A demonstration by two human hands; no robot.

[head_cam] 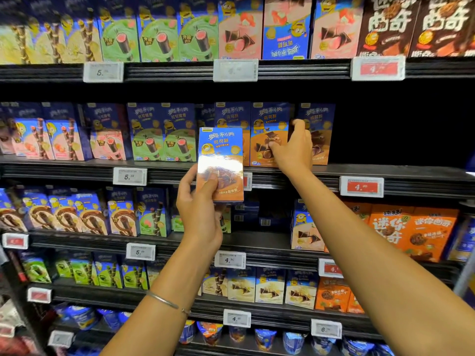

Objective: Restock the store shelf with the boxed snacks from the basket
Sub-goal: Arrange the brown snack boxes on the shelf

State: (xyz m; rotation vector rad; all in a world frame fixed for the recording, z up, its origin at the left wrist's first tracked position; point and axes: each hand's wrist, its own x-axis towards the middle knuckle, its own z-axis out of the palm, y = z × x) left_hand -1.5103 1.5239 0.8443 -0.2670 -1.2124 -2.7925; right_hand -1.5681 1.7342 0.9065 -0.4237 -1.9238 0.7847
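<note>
My left hand (199, 211) grips a blue and brown snack box (220, 163) by its lower part and holds it upright in front of the second shelf. Up on that shelf my right hand (293, 147) is closed around the left edge of another box of the same kind (321, 134), the last one in its row. Two matching boxes (267, 124) stand just left of it. The basket is not in view.
To the right of the gripped shelf box the second shelf (385, 173) is a dark gap. Other snack boxes fill the shelves above, below and to the left. Price tags (361, 186) line the shelf edges.
</note>
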